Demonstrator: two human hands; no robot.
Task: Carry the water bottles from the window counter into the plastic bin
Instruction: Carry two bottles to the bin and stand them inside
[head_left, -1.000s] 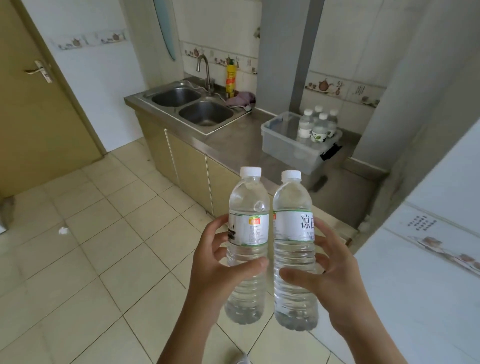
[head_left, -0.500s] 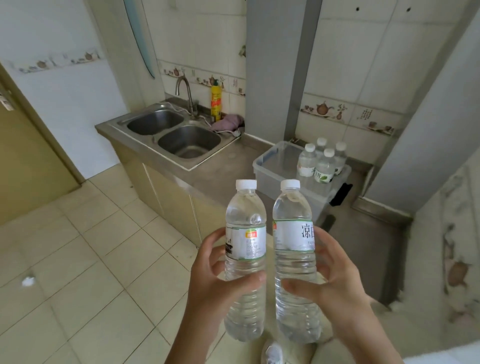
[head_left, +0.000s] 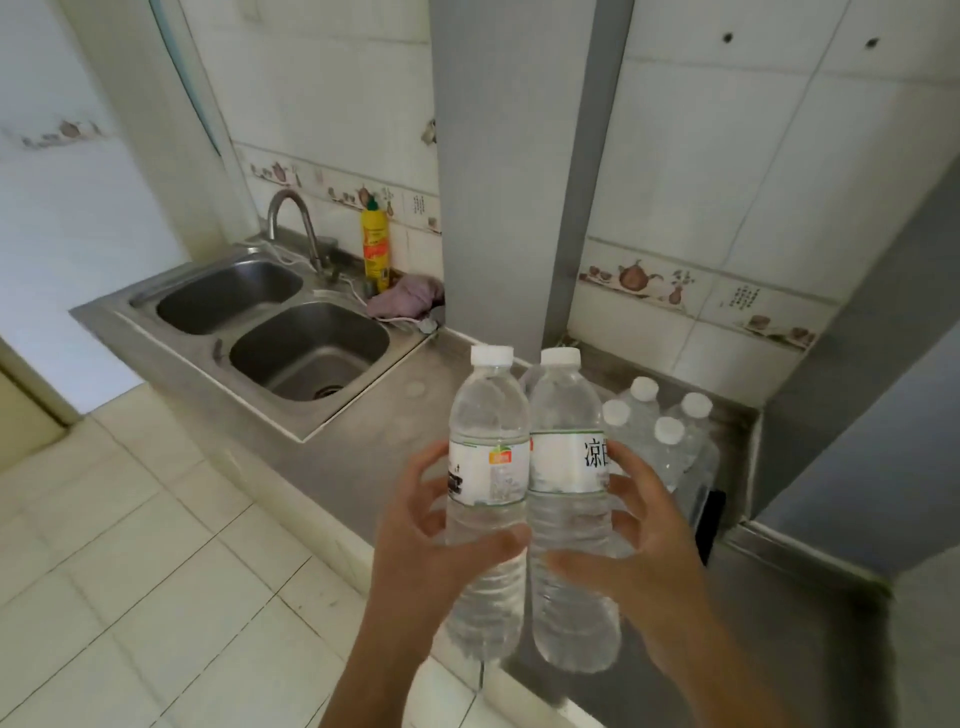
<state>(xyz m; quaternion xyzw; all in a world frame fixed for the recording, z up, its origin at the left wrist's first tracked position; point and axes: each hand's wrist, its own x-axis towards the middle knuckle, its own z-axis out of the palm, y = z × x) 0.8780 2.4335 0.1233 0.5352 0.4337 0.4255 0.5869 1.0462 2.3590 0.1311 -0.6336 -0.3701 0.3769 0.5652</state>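
Head view looks down over two upright water bottles held side by side, their sides touching. One bottle (head_left: 488, 499), with an orange mark on its label, is gripped by the left hand (head_left: 421, 540), thumb across the front and fingers curled round the far side. Its neighbour, the other bottle (head_left: 569, 499) with large dark characters on a white label, is gripped the same way by the right hand (head_left: 644, 551). Both have white caps and clear water inside.

Behind them, four more capped bottles (head_left: 649, 431) stand together in the plastic bin (head_left: 696, 483), which sits on the steel counter (head_left: 363, 447) toward its right end, near the back wall. The bin is clear and mostly hidden by the held bottles; a black latch (head_left: 709, 525) shows on its near right side.

At the counter's left end is a double sink (head_left: 270, 322) with a curved tap (head_left: 296, 228) at its back edge. A yellow bottle (head_left: 375, 244) stands at the back edge just right of the tap, and a pinkish cloth (head_left: 408, 301) lies bunched beside it against a grey pillar (head_left: 498, 171). Pale floor tiles (head_left: 130, 571) fill the lower left
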